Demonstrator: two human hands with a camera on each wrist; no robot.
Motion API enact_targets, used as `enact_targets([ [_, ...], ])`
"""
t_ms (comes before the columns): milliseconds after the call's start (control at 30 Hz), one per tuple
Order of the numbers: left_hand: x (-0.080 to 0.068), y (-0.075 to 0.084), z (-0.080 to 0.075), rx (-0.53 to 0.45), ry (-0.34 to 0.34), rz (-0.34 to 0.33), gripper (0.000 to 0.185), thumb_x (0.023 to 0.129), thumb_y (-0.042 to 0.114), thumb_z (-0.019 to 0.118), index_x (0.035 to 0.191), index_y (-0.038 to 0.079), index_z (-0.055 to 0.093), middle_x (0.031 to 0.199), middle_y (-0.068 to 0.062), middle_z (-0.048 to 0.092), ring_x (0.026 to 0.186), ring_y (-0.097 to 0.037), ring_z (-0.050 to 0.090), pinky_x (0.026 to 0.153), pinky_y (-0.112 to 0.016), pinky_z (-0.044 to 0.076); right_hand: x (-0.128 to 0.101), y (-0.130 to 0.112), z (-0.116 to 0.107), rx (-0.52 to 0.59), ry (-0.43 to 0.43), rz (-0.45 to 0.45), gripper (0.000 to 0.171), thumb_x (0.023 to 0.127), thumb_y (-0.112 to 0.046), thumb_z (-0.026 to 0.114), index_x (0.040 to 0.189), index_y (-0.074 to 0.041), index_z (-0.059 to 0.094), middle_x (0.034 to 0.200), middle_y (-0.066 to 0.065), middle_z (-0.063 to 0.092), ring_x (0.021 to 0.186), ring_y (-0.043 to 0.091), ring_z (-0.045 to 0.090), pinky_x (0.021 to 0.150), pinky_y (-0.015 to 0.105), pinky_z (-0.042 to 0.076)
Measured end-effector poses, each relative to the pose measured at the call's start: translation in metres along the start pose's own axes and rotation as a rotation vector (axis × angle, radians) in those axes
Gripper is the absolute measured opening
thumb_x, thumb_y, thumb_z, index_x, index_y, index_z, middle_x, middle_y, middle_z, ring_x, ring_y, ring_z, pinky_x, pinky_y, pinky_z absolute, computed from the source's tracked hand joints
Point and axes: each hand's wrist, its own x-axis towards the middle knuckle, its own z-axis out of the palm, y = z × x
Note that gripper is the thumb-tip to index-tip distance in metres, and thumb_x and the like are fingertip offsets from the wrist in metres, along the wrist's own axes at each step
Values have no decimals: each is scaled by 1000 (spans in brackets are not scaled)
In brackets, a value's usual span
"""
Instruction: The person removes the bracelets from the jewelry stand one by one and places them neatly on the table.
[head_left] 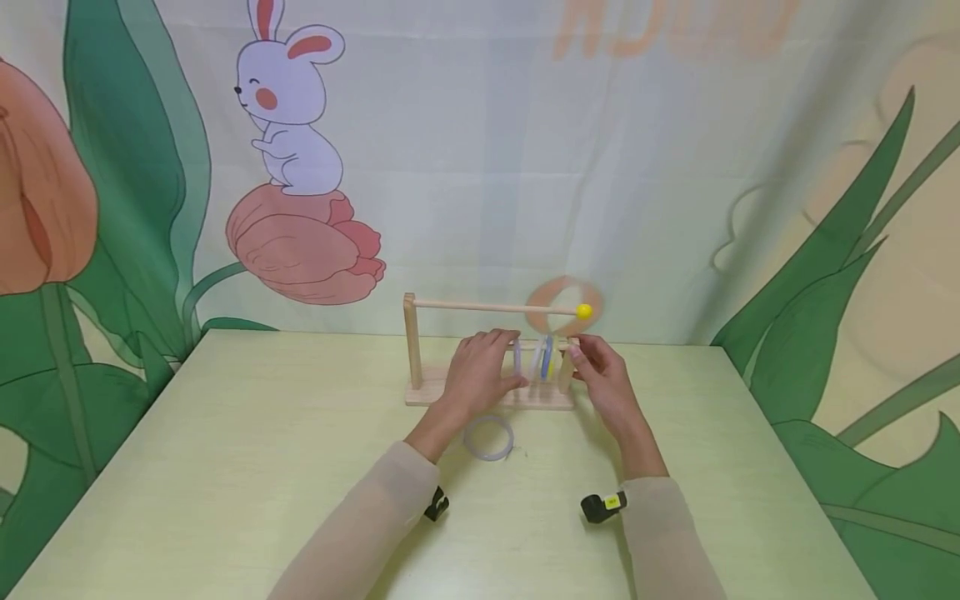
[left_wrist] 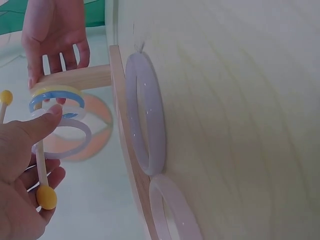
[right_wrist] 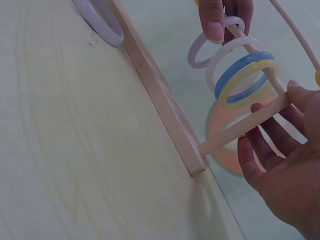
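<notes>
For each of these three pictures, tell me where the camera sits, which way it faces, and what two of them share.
Head: worn on the head, looking forward and down at the wooden rack on the table; both sleeved arms, left hand and right hand show.
Left wrist: low by the table, facing along the rack base; left hand near, right hand beyond.
Right wrist: low on the opposite side, facing the right post; right palm near, left fingertips beyond.
Shared: both wrist views show the blue ring and yellow ring on the lower rod.

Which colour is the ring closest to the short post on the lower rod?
Yellow ring; the right wrist view shows it best.
</notes>
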Motion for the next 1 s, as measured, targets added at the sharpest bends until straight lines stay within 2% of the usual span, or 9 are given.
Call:
enact_targets([
  [100, 2, 1, 2, 14, 17, -12, 80, 88, 45, 86, 154, 12, 53, 151, -8, 59, 139, -31, 55, 119, -50, 40, 2, 0, 0, -12, -6, -15, 47, 112, -31, 56, 149, -2, 53, 141, 22, 60, 132, 41, 56, 107, 59, 49],
  [267, 3, 2, 5, 22, 35, -32, 79, 88, 48, 86, 152, 14, 55, 149, -6, 61, 136, -29, 57, 118, -48, 42, 3, 1, 0, -40, 2, -32, 45, 111, -32, 56, 150, -8, 52, 136, 25, 62, 124, 42, 58, 103, 54, 52],
  [400, 2, 1, 5, 35, 42, -40, 80, 87, 50, 86, 151, 14, 56, 148, -6, 62, 135, -29, 58, 117, -47, 43, 1, -3, 3, -34, 0, -36, 44, 112, -28, 55, 151, -8, 52, 136, 30, 60, 122, 43, 57, 106, 60, 49],
  [500, 1, 2, 4, 33, 44, -40, 79, 87, 49, 86, 151, 14, 57, 148, -6, 62, 135, -29, 59, 117, -47, 43, 0, -2, 3, -26, 3, -33, 43, 112, -28, 55, 150, -8, 54, 137, 29, 61, 124, 42, 58, 106, 63, 48],
  [667, -1, 3, 4, 33, 42, -35, 78, 87, 48, 87, 150, 13, 57, 147, -6, 63, 134, -29, 60, 116, -47, 44, -1, 4, 3, -43, 10, -39, 41, 112, -33, 56, 147, -12, 57, 136, 24, 64, 124, 39, 60, 102, 55, 52],
  [900, -2, 4, 8, 44, 60, -38, 77, 88, 49, 85, 150, 13, 57, 147, -6, 63, 135, -29, 58, 116, -46, 44, -1, 5, 2, -47, -1, -54, 43, 112, -34, 56, 148, -12, 56, 137, 24, 63, 126, 46, 58, 104, 60, 52],
  [1000, 1, 4, 5, 51, 61, -35, 78, 88, 49, 85, 151, 13, 57, 148, -6, 62, 137, -28, 57, 117, -45, 43, 2, -1, 1, -60, 5, -47, 43, 112, -34, 55, 148, -12, 56, 137, 24, 63, 126, 46, 58, 102, 56, 53],
])
